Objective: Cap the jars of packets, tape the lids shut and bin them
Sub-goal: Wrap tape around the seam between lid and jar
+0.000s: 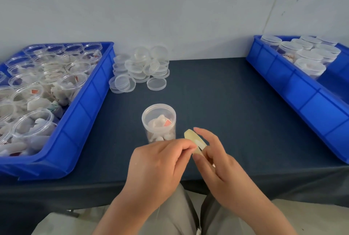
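Far left of the capped jar, a blue bin (85, 106) holds well over a dozen open jars of packets (71, 81), crowded upright with their mouths up, too overlapped for an exact count. Behind the jar and to its left is a loose heap of clear lids (139, 68), also too overlapped to count. The one capped jar (159, 121) stands upright on the dark table (226, 102), long axis vertical, lid up, with white packets inside. Just in front of it, the left hand (158, 161) curls its fingers and pinches the rim of a single yellowish tape roll (194, 138). The roll is tilted and nearly edge-on. The right hand (222, 164) grips the roll's other side, forefinger raised. Far right, a second blue bin (302, 91) holds about nine capped jars (309, 64), all upright.
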Demonstrator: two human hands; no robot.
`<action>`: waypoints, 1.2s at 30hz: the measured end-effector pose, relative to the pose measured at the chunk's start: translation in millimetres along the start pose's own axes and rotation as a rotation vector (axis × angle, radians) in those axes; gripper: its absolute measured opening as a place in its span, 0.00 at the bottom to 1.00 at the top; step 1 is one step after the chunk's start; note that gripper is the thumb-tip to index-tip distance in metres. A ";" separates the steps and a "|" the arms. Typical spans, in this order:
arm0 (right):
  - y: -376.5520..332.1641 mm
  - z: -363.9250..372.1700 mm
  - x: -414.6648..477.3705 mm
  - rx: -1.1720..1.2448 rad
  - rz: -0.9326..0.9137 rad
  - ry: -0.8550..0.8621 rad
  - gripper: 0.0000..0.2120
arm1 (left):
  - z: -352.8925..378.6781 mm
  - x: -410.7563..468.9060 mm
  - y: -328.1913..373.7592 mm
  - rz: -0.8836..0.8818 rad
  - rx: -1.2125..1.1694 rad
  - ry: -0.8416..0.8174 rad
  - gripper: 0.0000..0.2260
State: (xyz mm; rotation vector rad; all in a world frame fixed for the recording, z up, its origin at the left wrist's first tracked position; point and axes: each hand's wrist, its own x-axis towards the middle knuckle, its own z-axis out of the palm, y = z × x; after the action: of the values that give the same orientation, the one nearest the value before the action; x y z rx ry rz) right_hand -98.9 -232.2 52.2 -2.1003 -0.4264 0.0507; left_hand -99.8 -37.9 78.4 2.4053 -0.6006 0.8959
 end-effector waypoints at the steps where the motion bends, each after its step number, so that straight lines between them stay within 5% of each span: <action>1: -0.9 -3.8 1.2 -0.005 -0.026 -0.053 0.16 | -2.4 0.9 0.0 0.028 0.001 -0.016 0.08; 5: -6.6 -14.9 7.7 0.051 -0.055 -0.207 0.11 | -13.1 8.6 -1.8 0.136 0.030 -0.036 0.05; 10: -8.4 -10.7 17.0 -0.144 -0.089 -0.063 0.13 | -16.5 11.9 -14.4 0.121 0.094 0.005 0.08; 19: -9.4 -11.3 36.7 -0.066 -0.078 0.030 0.11 | 8.2 9.2 -32.7 -0.251 -0.171 0.089 0.10; 24: -3.5 -13.7 48.8 -0.240 -0.049 0.022 0.08 | 23.4 -7.7 -51.1 -0.425 -0.303 0.348 0.12; 30: -8.2 -14.5 58.2 -0.301 -0.047 -0.016 0.09 | 45.3 -7.5 -68.1 -0.680 -0.537 0.016 0.45; 33: -10.4 -14.9 59.9 -0.325 -0.038 -0.066 0.11 | 45.0 2.0 -73.9 -0.729 -0.563 0.043 0.43; 36: -12.1 -18.5 59.4 -0.276 0.005 -0.108 0.12 | 36.4 5.3 -79.9 -0.751 -0.590 -0.011 0.29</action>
State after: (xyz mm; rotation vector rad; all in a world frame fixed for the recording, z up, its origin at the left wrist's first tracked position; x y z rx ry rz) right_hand -42.9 -222.4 80.1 -2.3781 -0.5168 0.1142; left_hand -34.7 1.7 34.4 1.8500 0.0667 0.3129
